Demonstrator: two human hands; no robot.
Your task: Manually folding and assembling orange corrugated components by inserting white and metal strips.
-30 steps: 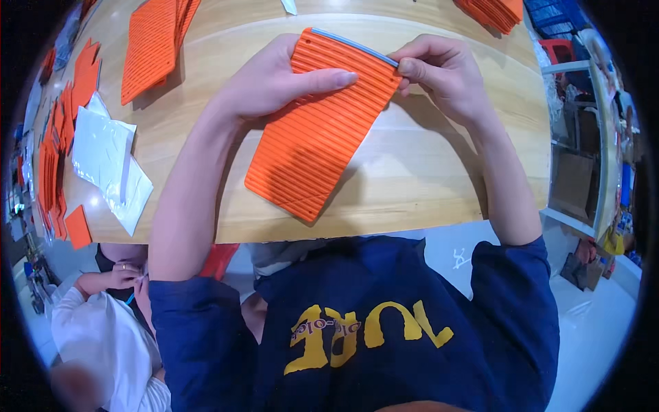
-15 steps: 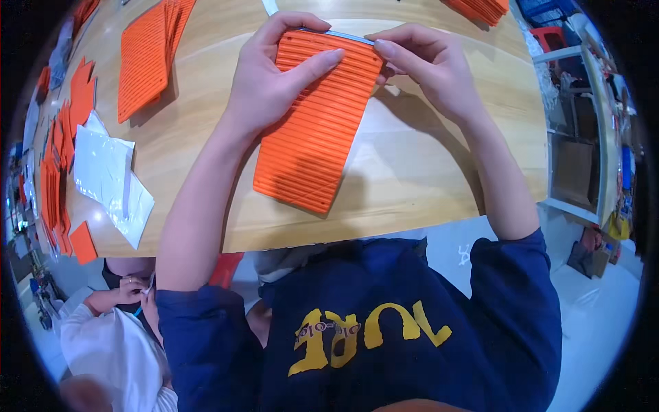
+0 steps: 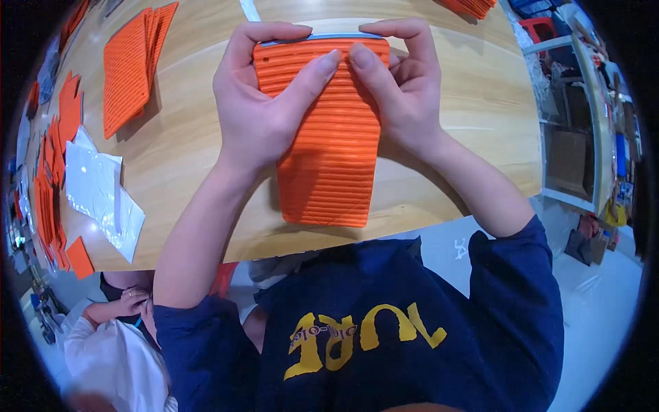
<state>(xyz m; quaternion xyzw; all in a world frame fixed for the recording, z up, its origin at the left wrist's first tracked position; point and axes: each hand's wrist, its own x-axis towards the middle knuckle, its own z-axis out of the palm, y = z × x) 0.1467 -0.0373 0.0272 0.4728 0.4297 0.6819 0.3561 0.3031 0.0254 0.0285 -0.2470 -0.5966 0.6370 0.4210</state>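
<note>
An orange ribbed sheet (image 3: 328, 165) with small corner holes is held up over the wooden table between my two hands. A thin grey-blue edge shows along its far side. My left hand (image 3: 254, 110) grips the far left part, its thumb lying on the ribs and its fingers curled over the far edge. On the far right part, my right hand (image 3: 410, 96) does the same, thumb pressed on the face near the other thumb. Whatever lies behind the sheet is hidden.
More orange ribbed sheets (image 3: 127, 75) stand in a leaning stack at the far left. White plastic bags (image 3: 96, 189) and loose orange pieces (image 3: 49, 206) lie along the table's left side. Another orange stack (image 3: 470, 5) is at the far right. A co-worker (image 3: 120, 357) sits lower left; a shelf (image 3: 570, 123) stands right.
The sheet has turned from tilted to nearly straight. My right hand has moved left, and its thumb now presses on the ribbed face instead of the corner.
</note>
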